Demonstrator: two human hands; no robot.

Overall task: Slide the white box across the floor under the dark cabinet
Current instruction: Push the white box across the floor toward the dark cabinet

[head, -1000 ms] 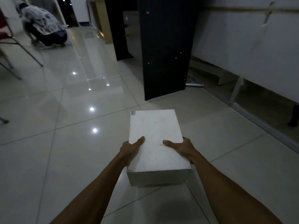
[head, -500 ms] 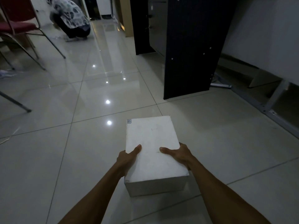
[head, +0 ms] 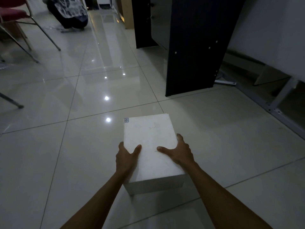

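A white rectangular box (head: 148,138) rests flat on the glossy tiled floor (head: 82,154) in the lower middle of the head view. My left hand (head: 126,157) clasps its left edge, thumb on the lid. My right hand (head: 179,151) clasps the right edge, thumb across the lid and fingers down the side. The dark cabinet (head: 194,47) stands ahead and to the right, its tall side panel meeting the floor roughly one tile beyond the box.
A crouching person (head: 71,12) is at the far top left. Red chairs with metal legs (head: 24,30) stand at the left. A low metal frame rail (head: 272,109) runs along the right under a pale wall panel. A second dark panel (head: 143,22) stands behind the cabinet.
The box sits farther forward on the floor tiles than one second ago. My view has swung left, bringing the chairs and the crouching person further into view. Both hands keep their hold.
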